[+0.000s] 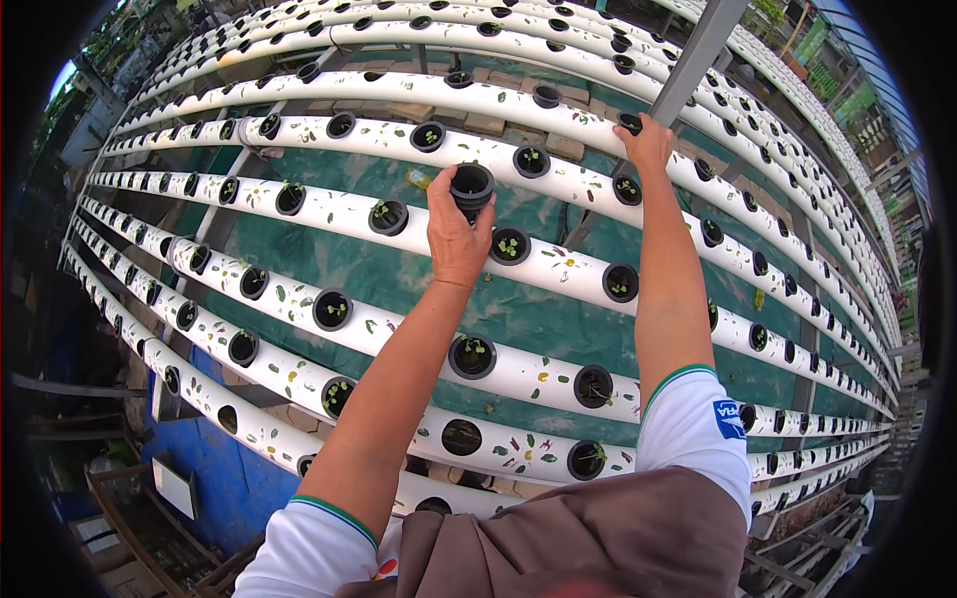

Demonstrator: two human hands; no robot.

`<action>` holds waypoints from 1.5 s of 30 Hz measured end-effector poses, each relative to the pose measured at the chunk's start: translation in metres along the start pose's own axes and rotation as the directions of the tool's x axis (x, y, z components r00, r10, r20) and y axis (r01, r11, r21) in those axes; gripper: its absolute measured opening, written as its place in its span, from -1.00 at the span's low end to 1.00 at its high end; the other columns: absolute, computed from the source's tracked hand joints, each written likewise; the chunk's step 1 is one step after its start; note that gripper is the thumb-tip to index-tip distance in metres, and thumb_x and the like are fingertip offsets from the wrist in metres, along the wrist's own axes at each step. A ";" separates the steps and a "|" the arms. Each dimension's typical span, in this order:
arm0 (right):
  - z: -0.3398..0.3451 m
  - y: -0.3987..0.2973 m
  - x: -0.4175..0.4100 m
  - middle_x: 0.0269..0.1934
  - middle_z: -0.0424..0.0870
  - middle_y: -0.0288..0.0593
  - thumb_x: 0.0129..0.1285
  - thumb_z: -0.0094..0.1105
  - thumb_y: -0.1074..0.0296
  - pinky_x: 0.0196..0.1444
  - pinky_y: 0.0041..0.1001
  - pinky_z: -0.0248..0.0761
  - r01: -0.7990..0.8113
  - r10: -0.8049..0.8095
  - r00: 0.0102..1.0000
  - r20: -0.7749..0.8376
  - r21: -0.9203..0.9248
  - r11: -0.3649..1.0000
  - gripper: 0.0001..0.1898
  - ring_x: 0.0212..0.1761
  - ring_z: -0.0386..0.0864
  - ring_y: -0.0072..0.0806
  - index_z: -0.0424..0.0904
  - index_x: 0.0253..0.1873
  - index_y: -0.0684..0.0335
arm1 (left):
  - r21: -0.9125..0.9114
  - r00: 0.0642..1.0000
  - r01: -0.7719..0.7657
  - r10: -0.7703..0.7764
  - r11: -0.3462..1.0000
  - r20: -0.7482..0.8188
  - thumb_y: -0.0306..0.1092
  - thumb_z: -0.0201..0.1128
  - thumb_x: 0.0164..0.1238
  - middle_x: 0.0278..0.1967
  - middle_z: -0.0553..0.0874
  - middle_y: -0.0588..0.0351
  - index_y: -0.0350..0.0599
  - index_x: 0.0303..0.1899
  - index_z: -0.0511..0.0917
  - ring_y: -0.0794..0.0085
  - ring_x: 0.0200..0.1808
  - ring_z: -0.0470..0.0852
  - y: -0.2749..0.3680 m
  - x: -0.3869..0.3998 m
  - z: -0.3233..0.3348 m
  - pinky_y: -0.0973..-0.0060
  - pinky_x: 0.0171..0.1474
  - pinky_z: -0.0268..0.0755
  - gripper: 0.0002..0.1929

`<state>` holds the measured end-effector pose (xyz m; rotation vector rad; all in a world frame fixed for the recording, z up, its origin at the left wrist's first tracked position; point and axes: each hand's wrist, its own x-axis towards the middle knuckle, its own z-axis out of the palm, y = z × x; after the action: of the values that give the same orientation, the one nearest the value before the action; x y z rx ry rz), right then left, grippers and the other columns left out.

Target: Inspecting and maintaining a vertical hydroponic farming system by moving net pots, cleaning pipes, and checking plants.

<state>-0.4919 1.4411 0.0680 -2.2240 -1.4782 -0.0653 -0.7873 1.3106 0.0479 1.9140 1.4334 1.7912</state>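
My left hand (461, 235) grips a short stack of black net cups (472, 182), held above the white hydroponic pipes. The top cup looks to have no plant in it. Farther out, my right hand (649, 146) has its fingers at the rim of a black net cup (630, 122) set in a hole of a white pipe (508, 105), beside a grey metal post (699, 60). Whether those fingers are lifting or pressing the cup cannot be told. Around my left hand, net cups with small green seedlings (510, 246) sit in the nearer pipe.
Parallel white pipes painted with leaf motifs run across the view. One hole (461, 436) in a near pipe holds no cup. Beneath lie green sheeting (299, 247) and paving bricks (486, 123). A yellowish bottle (418, 179) rests below. Blue sheeting (224, 471) hangs lower left.
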 end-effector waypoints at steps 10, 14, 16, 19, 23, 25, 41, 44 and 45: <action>0.026 -0.091 -0.016 0.37 0.01 -0.16 0.13 -0.22 -0.39 0.25 0.25 -0.22 0.403 -0.387 0.912 0.132 -0.126 0.906 -0.25 0.41 -0.11 -0.14 0.06 0.36 -0.14 | -0.002 0.999 0.035 -0.035 0.999 0.029 -0.43 0.31 0.01 -0.07 0.45 -0.17 -0.31 0.08 0.23 0.05 -0.09 0.52 0.006 0.001 0.000 0.33 -0.05 0.37 -0.42; 0.023 -0.102 -0.018 0.38 -0.01 -0.16 0.12 -0.29 -0.42 0.25 0.27 -0.26 0.371 -0.309 0.899 0.310 -0.168 0.913 -0.24 0.42 -0.13 -0.13 0.05 0.36 -0.14 | -0.028 1.000 0.011 -0.011 1.000 0.015 -0.45 0.30 0.01 -0.06 0.44 -0.17 -0.29 0.08 0.22 0.04 -0.09 0.52 0.005 0.000 0.003 0.32 -0.06 0.38 -0.42; 0.018 -0.109 -0.018 0.39 -0.03 -0.15 0.12 -0.28 -0.43 0.25 0.27 -0.27 0.376 -0.297 0.890 0.345 -0.192 0.906 -0.23 0.42 -0.13 -0.13 0.04 0.36 -0.14 | -0.022 1.000 0.006 -0.006 1.000 0.004 -0.46 0.30 0.01 -0.07 0.44 -0.17 -0.28 0.08 0.22 0.04 -0.09 0.52 0.001 0.000 0.001 0.32 -0.07 0.39 -0.42; 0.016 -0.109 -0.020 0.40 -0.09 -0.12 0.10 -0.21 -0.41 0.24 0.28 -0.26 0.360 -0.264 0.886 0.382 -0.206 0.910 -0.20 0.41 -0.12 -0.10 -0.03 0.38 -0.14 | 0.005 0.999 -0.030 0.030 1.000 -0.017 -0.48 0.30 0.00 -0.08 0.44 -0.16 -0.27 0.08 0.23 0.04 -0.11 0.53 0.000 0.000 0.002 0.33 -0.10 0.41 -0.43; 0.017 -0.098 -0.036 0.39 -0.08 -0.07 0.12 -0.12 -0.35 0.23 0.27 -0.20 0.334 -0.299 0.915 0.271 -0.094 0.938 -0.20 0.41 -0.12 -0.06 -0.10 0.39 -0.15 | -0.013 1.000 -0.016 0.016 1.000 -0.009 -0.48 0.31 -0.01 -0.10 0.46 -0.15 -0.26 0.08 0.23 0.06 -0.13 0.54 -0.002 -0.001 0.004 0.32 -0.11 0.41 -0.42; 0.011 -0.093 -0.046 0.39 -0.08 -0.06 0.14 -0.13 -0.33 0.22 0.27 -0.17 0.365 -0.323 0.881 0.346 -0.060 0.929 -0.22 0.41 -0.12 -0.05 -0.09 0.39 -0.14 | -0.039 1.000 -0.003 0.003 0.999 0.004 -0.48 0.31 -0.01 -0.11 0.46 -0.14 -0.26 0.07 0.23 0.05 -0.13 0.53 0.000 -0.001 0.003 0.31 -0.12 0.41 -0.43; -0.147 -0.047 -0.117 0.18 0.32 0.18 0.20 -0.01 -0.10 0.26 -0.31 0.10 0.376 -0.408 0.880 0.241 0.170 0.911 -0.28 0.25 0.24 -0.01 0.14 0.30 0.33 | -0.118 0.987 0.159 -0.161 0.980 -0.008 -0.45 0.28 0.02 -0.11 0.50 -0.16 -0.26 0.11 0.19 0.05 -0.11 0.53 0.041 -0.020 -0.082 0.31 -0.03 0.34 -0.41; -0.163 -0.052 -0.127 0.16 0.35 0.20 0.17 0.04 -0.10 0.25 -0.32 0.12 0.384 -0.421 0.853 0.310 0.176 0.906 -0.28 0.22 0.29 -0.02 0.19 0.27 0.35 | -0.113 0.990 0.135 -0.138 0.984 -0.020 -0.45 0.28 0.02 -0.12 0.51 -0.15 -0.27 0.12 0.18 0.07 -0.11 0.54 0.058 -0.038 -0.111 0.32 -0.04 0.35 -0.39; -0.166 -0.053 -0.131 0.15 0.35 0.21 0.15 0.06 -0.11 0.25 -0.31 0.12 0.409 -0.455 0.820 0.348 0.200 0.890 -0.28 0.22 0.30 -0.03 0.22 0.25 0.36 | -0.095 0.994 0.109 -0.111 0.990 -0.021 -0.46 0.28 0.01 -0.11 0.50 -0.15 -0.27 0.13 0.17 0.08 -0.11 0.54 0.064 -0.043 -0.119 0.32 -0.04 0.36 -0.38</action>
<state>-0.5586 1.2781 0.1967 -1.8306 -2.1258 0.3283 -0.8463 1.1901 0.0933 1.7382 1.4074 1.8052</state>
